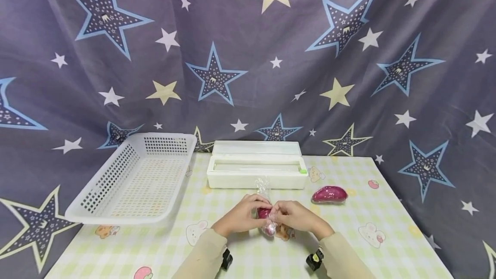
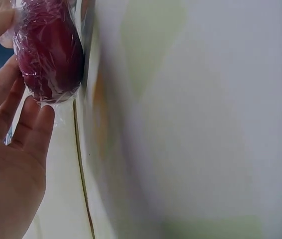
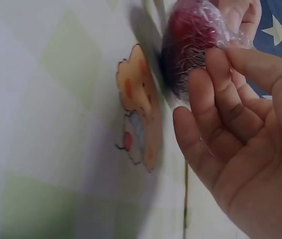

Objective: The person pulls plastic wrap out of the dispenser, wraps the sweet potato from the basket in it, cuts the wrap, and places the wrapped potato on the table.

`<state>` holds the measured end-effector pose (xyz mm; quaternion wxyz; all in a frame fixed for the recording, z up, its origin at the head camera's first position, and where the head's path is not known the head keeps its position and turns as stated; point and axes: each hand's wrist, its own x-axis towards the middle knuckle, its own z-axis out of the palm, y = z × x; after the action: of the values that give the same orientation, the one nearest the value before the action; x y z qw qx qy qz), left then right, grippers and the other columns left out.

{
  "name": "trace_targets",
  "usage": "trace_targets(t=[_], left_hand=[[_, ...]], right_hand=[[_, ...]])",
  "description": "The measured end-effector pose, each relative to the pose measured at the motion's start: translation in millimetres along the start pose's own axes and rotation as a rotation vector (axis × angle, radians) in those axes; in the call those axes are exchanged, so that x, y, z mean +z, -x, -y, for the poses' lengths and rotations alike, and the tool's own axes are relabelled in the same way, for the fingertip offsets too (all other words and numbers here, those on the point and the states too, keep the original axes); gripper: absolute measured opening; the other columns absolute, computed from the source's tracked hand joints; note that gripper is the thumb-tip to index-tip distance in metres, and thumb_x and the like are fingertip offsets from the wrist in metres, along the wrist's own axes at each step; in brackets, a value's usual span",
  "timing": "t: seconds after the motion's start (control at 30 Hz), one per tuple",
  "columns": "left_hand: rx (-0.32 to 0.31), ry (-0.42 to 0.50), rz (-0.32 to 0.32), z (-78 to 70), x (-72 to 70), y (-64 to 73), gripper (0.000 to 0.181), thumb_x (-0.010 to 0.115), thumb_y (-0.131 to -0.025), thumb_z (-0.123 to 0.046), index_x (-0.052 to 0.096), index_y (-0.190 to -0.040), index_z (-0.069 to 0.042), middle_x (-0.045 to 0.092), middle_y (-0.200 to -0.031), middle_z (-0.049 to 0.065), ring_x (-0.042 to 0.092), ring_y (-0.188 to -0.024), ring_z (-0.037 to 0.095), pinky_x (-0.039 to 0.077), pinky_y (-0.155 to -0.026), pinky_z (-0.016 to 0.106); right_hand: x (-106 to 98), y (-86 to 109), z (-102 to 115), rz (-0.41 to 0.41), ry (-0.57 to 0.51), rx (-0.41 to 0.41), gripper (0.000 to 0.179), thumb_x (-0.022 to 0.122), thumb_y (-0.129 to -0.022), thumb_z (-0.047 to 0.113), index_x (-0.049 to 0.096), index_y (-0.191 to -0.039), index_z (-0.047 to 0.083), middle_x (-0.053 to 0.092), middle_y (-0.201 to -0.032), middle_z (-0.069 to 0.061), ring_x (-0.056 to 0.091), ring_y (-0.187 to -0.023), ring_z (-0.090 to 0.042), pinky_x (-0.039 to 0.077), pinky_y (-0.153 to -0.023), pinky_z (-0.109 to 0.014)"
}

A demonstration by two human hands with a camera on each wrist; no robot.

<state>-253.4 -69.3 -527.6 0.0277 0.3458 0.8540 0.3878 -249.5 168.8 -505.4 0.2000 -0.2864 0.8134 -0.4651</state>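
Note:
A purplish-red oblong vegetable, seemingly a purple sweet potato (image 1: 264, 213), is wrapped in clear cling film (image 3: 213, 17) between my two hands, just above the table. My left hand (image 1: 246, 215) holds it from the left; in the left wrist view the thumb lies on the film and the fingers beside the sweet potato (image 2: 56, 55). My right hand (image 1: 296, 216) pinches a gathered bit of film between thumb and index finger, its other fingers loosely bent. A film strip (image 1: 262, 185) stretches behind the hands towards a white film dispenser (image 1: 257, 181); its far end is unclear.
The dispenser's lid (image 1: 256, 147) stands raised, with a green slider (image 1: 303, 171) at its right end. To the right lies a second film-wrapped purplish-red sweet potato (image 1: 330, 194). A white perforated basket (image 1: 176, 184) sits at the left. A checked cloth (image 1: 391, 210) covers the table; a star-patterned curtain (image 1: 248, 25) hangs behind.

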Motion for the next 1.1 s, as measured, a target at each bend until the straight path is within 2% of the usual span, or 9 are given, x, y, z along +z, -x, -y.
trace_targets(t=[0.2, 0.3, 0.37, 0.5, 0.73, 0.93, 1.1], left_hand=[[-0.014, 0.002, -0.021, 0.1, 3.0, 1.6, 0.039, 0.076, -0.090, -0.036, 0.071, -0.125, -0.019, 0.059, -0.128, -0.011, 0.047, -0.119, 0.014, 0.042, -0.102, 0.040], [-0.009, 0.007, -0.039, -1.5, 3.0, 1.9, 0.036, 0.074, -0.092, -0.036, 0.072, -0.123, -0.018, 0.060, -0.127, -0.009, 0.048, -0.119, 0.015, 0.043, -0.101, 0.041], [-0.002, 0.009, -0.052, -2.0, 3.1, 2.2, 0.034, 0.073, -0.093, -0.034, 0.073, -0.122, -0.017, 0.061, -0.126, -0.008, 0.049, -0.117, 0.016, 0.044, -0.099, 0.040], [0.004, 0.010, -0.075, -1.5, 3.5, 2.2, 0.027, 0.071, -0.095, -0.029, 0.074, -0.119, -0.018, 0.062, -0.124, -0.010, 0.049, -0.113, 0.013, 0.046, -0.095, 0.035], [0.027, -0.020, -0.105, 0.6, 4.5, -0.6, 0.023, 0.071, -0.095, -0.028, 0.076, -0.114, -0.017, 0.064, -0.119, -0.010, 0.051, -0.108, 0.011, 0.047, -0.091, 0.032], [-0.004, 0.026, -0.133, -1.5, 4.1, -3.5, 0.019, 0.073, -0.094, -0.026, 0.078, -0.109, -0.016, 0.067, -0.114, -0.007, 0.055, -0.104, 0.012, 0.051, -0.087, 0.027], [-0.012, 0.043, -0.149, -0.6, 2.9, -6.0, 0.015, 0.075, -0.093, -0.024, 0.079, -0.105, -0.016, 0.069, -0.109, -0.007, 0.058, -0.101, 0.011, 0.053, -0.082, 0.024]], right_hand=[[5.5, 0.3, -2.6, -0.041, 0.052, -0.016, 0.012, 0.057, -0.103, 0.018, 0.064, -0.103, 0.007, 0.068, -0.077, -0.013, 0.060, -0.058, -0.020, 0.046, -0.052, -0.021], [7.1, -0.6, -2.2, -0.072, 0.075, -0.027, 0.013, 0.059, -0.102, 0.020, 0.065, -0.101, 0.009, 0.068, -0.076, -0.013, 0.060, -0.059, -0.021, 0.046, -0.054, -0.021], [7.3, -1.2, -2.2, -0.077, 0.054, -0.021, 0.014, 0.059, -0.102, 0.020, 0.066, -0.101, 0.008, 0.069, -0.077, -0.013, 0.064, -0.061, -0.027, 0.050, -0.056, -0.024], [5.9, -1.5, -3.2, -0.062, -0.011, -0.009, 0.017, 0.057, -0.104, 0.020, 0.068, -0.106, 0.007, 0.070, -0.081, -0.013, 0.067, -0.065, -0.033, 0.055, -0.059, -0.030], [2.4, -1.6, -4.9, 0.002, -0.067, -0.017, 0.021, 0.068, -0.096, 0.018, 0.065, -0.114, 0.007, 0.067, -0.089, -0.006, 0.061, -0.074, -0.015, 0.050, -0.063, -0.022], [2.7, -4.2, -4.4, -0.017, -0.036, -0.017, 0.018, 0.070, -0.095, 0.021, 0.067, -0.110, 0.011, 0.067, -0.086, -0.003, 0.060, -0.070, -0.020, 0.047, -0.059, -0.020], [1.8, -6.2, -6.7, -0.031, -0.034, -0.011, 0.015, 0.068, -0.097, 0.022, 0.069, -0.110, 0.013, 0.069, -0.087, -0.011, 0.060, -0.068, -0.025, 0.047, -0.057, -0.021]])
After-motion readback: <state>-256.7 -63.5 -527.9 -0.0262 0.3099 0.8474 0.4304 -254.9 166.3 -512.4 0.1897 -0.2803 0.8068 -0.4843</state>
